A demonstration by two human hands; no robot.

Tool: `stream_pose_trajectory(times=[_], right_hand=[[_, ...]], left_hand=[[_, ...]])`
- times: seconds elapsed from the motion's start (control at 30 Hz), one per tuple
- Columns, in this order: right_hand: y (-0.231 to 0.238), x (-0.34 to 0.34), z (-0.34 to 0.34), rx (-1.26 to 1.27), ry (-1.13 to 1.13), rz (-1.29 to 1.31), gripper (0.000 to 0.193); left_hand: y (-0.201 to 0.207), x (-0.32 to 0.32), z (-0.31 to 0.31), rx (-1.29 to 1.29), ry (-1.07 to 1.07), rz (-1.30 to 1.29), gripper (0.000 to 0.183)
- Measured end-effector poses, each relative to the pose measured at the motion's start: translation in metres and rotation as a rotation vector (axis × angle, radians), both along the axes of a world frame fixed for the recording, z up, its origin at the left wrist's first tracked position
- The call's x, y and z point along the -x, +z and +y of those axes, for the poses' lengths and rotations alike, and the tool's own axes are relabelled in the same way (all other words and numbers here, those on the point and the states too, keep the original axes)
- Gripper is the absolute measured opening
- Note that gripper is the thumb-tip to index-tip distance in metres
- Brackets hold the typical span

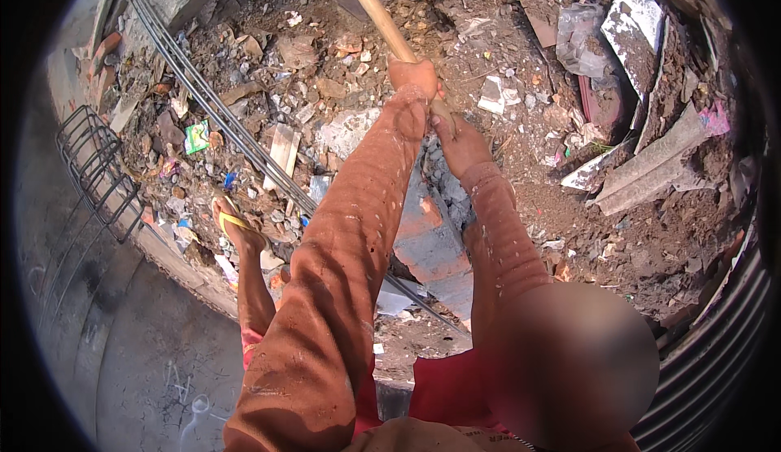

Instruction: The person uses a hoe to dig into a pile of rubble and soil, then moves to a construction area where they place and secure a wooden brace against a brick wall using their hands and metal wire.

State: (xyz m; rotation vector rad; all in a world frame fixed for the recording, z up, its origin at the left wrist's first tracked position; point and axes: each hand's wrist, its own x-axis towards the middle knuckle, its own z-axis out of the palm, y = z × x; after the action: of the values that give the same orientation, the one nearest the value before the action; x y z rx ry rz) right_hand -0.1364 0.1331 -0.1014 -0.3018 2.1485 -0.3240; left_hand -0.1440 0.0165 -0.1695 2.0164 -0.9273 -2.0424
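Note:
A long, pale wooden tool handle (376,14) slants from the top edge down toward the middle. My left hand (413,78) is wrapped round it. Just below and to the right, my right hand (462,144) grips the handle's near end. The handle's far end runs out of the top of the picture, so I cannot tell what tool it belongs to. Below my hands lies a grey block (431,236) with reddish patches, beside crumbled grey rubble (447,187). Both my forearms are in dusty orange-brown sleeves.
Bundled metal rods (213,98) cross the rubble on the left, near my sandalled foot (236,220). A bent wire cage (96,171) stands at the far left by a grey wall. Broken sheets (651,163) lie at right, above corrugated metal (716,362). A blurred patch hides the lower right.

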Motion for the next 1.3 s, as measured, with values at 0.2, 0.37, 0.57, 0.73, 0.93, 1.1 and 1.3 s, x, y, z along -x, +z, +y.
stream_pose_trajectory(times=[0.2,0.37,0.57,0.73,0.93,1.1,1.3], right_hand=[[0.088,-0.049,0.001,-0.196,0.005,-0.061,0.052],[0.097,-0.117,-0.085,-0.154,-0.093,-0.107,0.056],[0.128,-0.179,-0.138,-0.19,0.023,-0.047,0.05],[0.174,-0.129,-0.164,-0.097,0.314,-0.022,0.043],[0.313,-0.054,-0.054,-0.02,0.205,-0.302,0.03],[0.494,-0.103,0.171,-0.39,0.072,-0.081,0.03],[0.636,-0.195,0.314,-0.661,-0.106,0.173,0.019]], left_hand=[[0.066,-0.047,0.014,-0.258,-0.104,-0.139,0.02],[0.062,-0.103,-0.075,-0.414,-0.377,-0.1,0.014],[0.063,-0.191,-0.105,-0.574,-0.245,0.075,0.015],[0.081,-0.189,-0.122,-0.692,0.048,0.434,0.011],[0.126,-0.153,-0.105,-0.547,0.414,0.533,0.014],[0.32,-0.135,0.069,-0.716,0.286,0.606,0.017],[0.453,-0.147,0.218,-1.135,0.143,0.379,0.02]])
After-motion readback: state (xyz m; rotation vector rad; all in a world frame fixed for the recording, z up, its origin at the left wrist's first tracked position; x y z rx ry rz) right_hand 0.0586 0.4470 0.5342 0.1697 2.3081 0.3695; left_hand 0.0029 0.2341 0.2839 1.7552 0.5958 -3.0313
